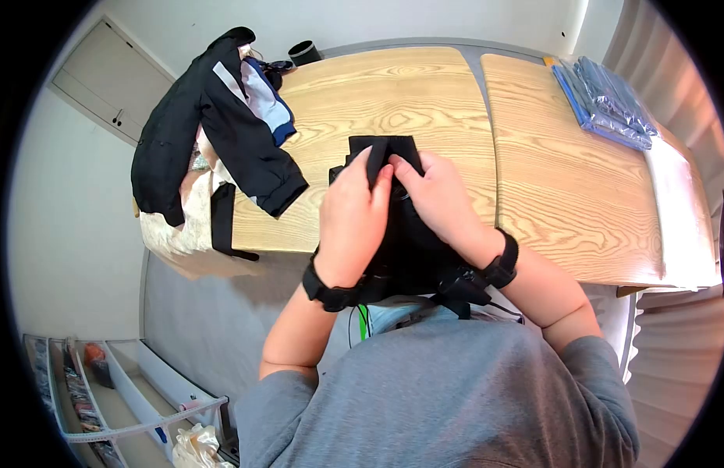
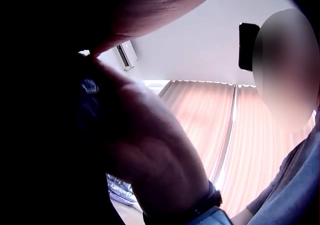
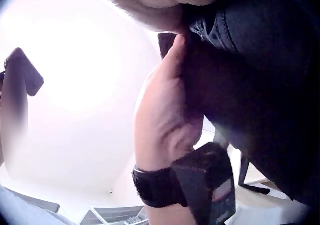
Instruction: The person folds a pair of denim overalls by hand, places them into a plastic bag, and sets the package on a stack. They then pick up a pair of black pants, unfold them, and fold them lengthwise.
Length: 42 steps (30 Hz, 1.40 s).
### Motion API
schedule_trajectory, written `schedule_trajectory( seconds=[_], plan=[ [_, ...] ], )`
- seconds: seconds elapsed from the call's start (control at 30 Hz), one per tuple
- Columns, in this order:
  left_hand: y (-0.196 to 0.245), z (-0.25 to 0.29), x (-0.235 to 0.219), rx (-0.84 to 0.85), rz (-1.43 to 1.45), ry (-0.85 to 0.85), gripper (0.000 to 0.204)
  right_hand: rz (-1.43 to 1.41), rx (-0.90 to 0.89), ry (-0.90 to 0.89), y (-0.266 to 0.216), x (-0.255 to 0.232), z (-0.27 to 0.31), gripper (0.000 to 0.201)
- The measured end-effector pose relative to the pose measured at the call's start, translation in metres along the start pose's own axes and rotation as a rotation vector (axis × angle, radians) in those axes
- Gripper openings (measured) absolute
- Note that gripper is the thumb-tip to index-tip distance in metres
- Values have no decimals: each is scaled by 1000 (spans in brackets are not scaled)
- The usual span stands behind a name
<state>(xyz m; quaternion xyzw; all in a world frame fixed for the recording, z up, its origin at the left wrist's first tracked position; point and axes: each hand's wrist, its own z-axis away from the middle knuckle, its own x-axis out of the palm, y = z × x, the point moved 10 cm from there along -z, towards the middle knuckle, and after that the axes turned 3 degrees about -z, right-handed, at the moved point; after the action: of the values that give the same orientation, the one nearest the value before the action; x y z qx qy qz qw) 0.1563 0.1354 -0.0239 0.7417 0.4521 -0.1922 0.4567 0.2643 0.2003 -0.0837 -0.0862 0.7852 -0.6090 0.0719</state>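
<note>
Both hands hold up a piece of black cloth (image 1: 401, 246), likely a garment, close in front of the body. My left hand (image 1: 351, 214) pinches its upper edge between thumb and fingers. Right beside it, my right hand (image 1: 440, 199) pinches the same edge, the two thumbs nearly meeting. The cloth hangs down from the hands toward the lap, and its upper part stands up past the fingertips. In the right wrist view the dark cloth (image 3: 250, 80) shows a stitched seam near the fingers. Much of the left wrist view is dark, covered by the cloth.
A black jacket (image 1: 171, 132) with white and blue parts drapes over the wooden table's (image 1: 377, 86) left end. Folded blue clothes in clear plastic (image 1: 612, 97) lie on a second table (image 1: 565, 203) at right. A divided storage rack (image 1: 128, 390) stands low at left.
</note>
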Motion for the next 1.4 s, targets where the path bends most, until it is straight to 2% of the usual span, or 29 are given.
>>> schedule_trajectory(
  seconds=[0.07,0.17,0.27,0.33,0.4,0.43,0.5,0.53,0.57,0.63,0.67,0.7,0.77,0.8,0.9,0.93,0.97,1.03,1.1,1.13,1.17,1.23,1.27,1.3,1.37,1.4],
  plan=[
    [2,4,11,-2,2,-41,37,9,20,5,9,-1,4,31],
    [6,9,18,46,-47,-75,41,-30,13,-94,14,4,7,29],
    [10,12,23,35,-128,-120,45,-61,-2,-105,10,4,10,27],
    [10,14,25,15,-170,-139,45,8,-81,-118,0,3,12,26],
    [16,17,28,108,-201,-133,57,27,-90,-135,-11,2,15,26],
    [14,18,29,107,-202,-133,57,48,-98,-153,-15,3,17,27],
    [19,22,29,168,5,-152,65,65,-89,-149,-10,3,21,28],
    [17,25,34,93,95,-271,71,84,-80,-146,-6,3,21,29],
    [13,26,32,91,97,-272,71,84,-77,-146,-3,3,22,29],
    [12,33,35,131,277,-374,73,71,-59,-79,3,-5,23,32],
    [6,40,40,54,360,-481,74,69,-58,-82,2,-5,24,32],
    [3,42,39,50,358,-480,74,71,-23,-62,3,-8,26,31],
    [13,50,38,183,470,-548,76,72,14,-47,8,-10,28,30],
    [11,51,33,180,469,-546,76,37,-6,-32,9,-12,27,29],
    [11,46,9,218,326,-560,55,7,-10,-78,10,-11,25,26],
    [3,35,-6,178,357,-510,45,-98,-22,-139,3,-4,27,25],
    [4,23,-28,286,255,-379,45,-202,-36,-199,-6,1,29,24],
    [15,3,-58,353,71,-243,56,-184,-68,-230,-32,1,35,24],
    [40,-8,-65,518,-8,-231,74,-160,-103,-260,-61,-2,39,24],
    [45,-13,-61,562,-109,-308,86,-157,-140,-260,-76,-6,42,25],
    [56,-20,-66,574,-105,-302,86,-152,-176,-256,-92,-12,44,25],
    [69,-34,-56,480,-113,-480,82,-146,-278,-175,-120,-32,46,27],
    [83,-43,-55,545,-42,-462,74,-109,-322,-133,-132,-46,45,27],
    [102,-49,-61,677,-41,-364,66,-68,-363,-88,-146,-62,46,27],
    [143,-64,-59,447,11,-598,60,-143,-474,-1,-188,-93,57,26],
    [169,-69,-62,515,80,-605,58,-69,-494,22,-208,-112,64,27]
  ],
)
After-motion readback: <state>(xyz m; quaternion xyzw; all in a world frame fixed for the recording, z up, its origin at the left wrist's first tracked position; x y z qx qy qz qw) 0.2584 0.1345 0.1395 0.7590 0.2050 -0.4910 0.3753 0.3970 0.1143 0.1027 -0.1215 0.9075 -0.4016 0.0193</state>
